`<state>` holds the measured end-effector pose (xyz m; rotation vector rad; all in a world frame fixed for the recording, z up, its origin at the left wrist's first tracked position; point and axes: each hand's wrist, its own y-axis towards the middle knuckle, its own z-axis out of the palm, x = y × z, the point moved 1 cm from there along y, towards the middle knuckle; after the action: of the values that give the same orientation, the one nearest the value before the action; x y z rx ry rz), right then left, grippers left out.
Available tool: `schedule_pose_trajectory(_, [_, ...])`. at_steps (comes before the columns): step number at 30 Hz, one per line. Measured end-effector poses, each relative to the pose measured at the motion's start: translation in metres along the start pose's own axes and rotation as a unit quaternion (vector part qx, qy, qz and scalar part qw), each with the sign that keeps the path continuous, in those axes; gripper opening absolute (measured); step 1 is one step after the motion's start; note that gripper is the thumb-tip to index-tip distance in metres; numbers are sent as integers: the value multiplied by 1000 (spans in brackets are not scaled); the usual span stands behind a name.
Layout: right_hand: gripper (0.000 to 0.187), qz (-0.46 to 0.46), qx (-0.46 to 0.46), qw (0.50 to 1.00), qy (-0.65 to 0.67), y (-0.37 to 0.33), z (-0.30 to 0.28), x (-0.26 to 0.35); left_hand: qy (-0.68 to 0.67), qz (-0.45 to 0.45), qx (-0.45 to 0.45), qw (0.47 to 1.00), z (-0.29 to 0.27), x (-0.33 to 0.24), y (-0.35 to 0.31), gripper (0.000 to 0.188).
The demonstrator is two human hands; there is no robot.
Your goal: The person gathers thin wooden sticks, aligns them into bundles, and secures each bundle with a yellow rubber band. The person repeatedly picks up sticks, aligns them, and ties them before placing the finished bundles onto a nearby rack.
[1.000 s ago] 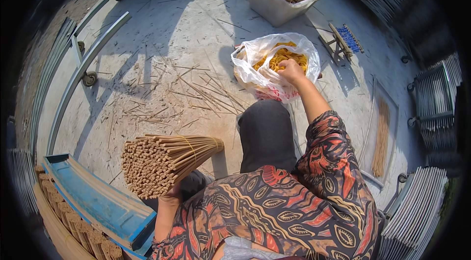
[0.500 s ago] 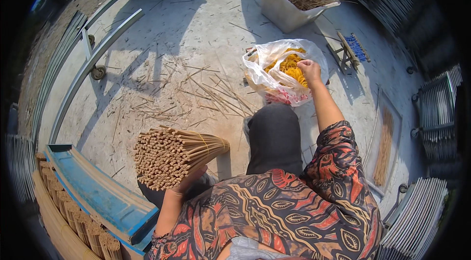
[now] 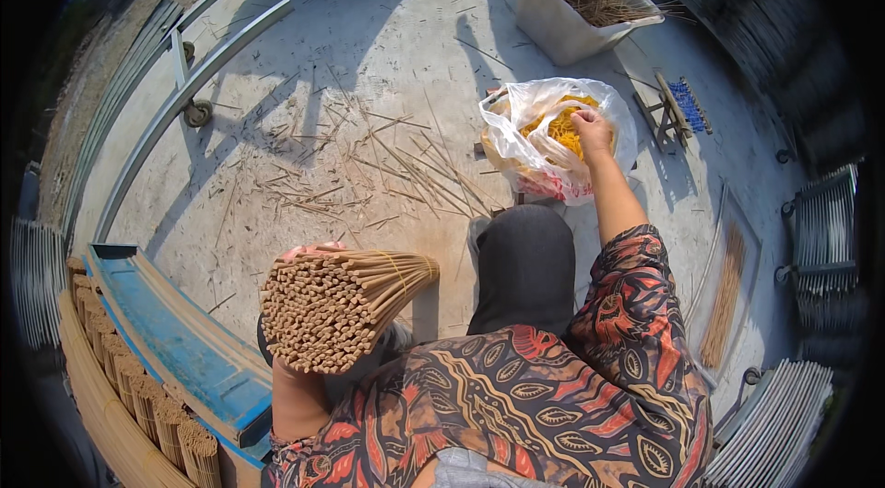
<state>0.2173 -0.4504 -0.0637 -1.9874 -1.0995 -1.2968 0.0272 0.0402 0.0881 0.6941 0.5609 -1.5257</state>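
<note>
A thick bundle of brown incense-like sticks point(image 3: 318, 313) lies over my left leg, its blunt ends facing me. Toward its right, narrower end runs a yellow rubber band point(image 3: 403, 272). My left hand point(image 3: 312, 251) is wrapped round the bundle; only some fingers show at its far side, and the palm is hidden beneath. At the right, my right hand point(image 3: 595, 130) reaches into a white plastic bag point(image 3: 505, 133) heaped with yellow rubber bands point(image 3: 562, 127). Its thumb and fingers are pinched together on the bands; how many they grip I cannot tell.
Loose sticks point(image 3: 415, 170) litter the concrete floor ahead. A white tub point(image 3: 562, 23) of thin sticks stands far right, near a small stool with blue webbing point(image 3: 687, 107). At my left are a blue metal trough point(image 3: 184, 331), packed stick bundles point(image 3: 147, 405) and a wheeled metal frame point(image 3: 194, 78).
My left hand has gone from under the bundle's narrow part to round its far side. The right hand has moved slightly left within the bag. The whole view has shifted a little.
</note>
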Motion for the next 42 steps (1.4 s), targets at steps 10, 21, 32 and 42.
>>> schedule_pose_trajectory(10, [18,64,101,979,-164,-3,-4,-19,37,56,42,997,-7,7,-1,28])
schedule_pose_trajectory(21, [19,-51,63,981,-175,-21,-13,50,228,137,141,954,12,-9,7,92])
schedule_pose_trajectory(32, [11,-166,564,804,94,-236,75,287,142,60,260,953,13,-17,2,147])
schedule_pose_trajectory(42, [12,-374,501,774,102,-258,119,301,209,-7,238,949,8,-28,-2,126])
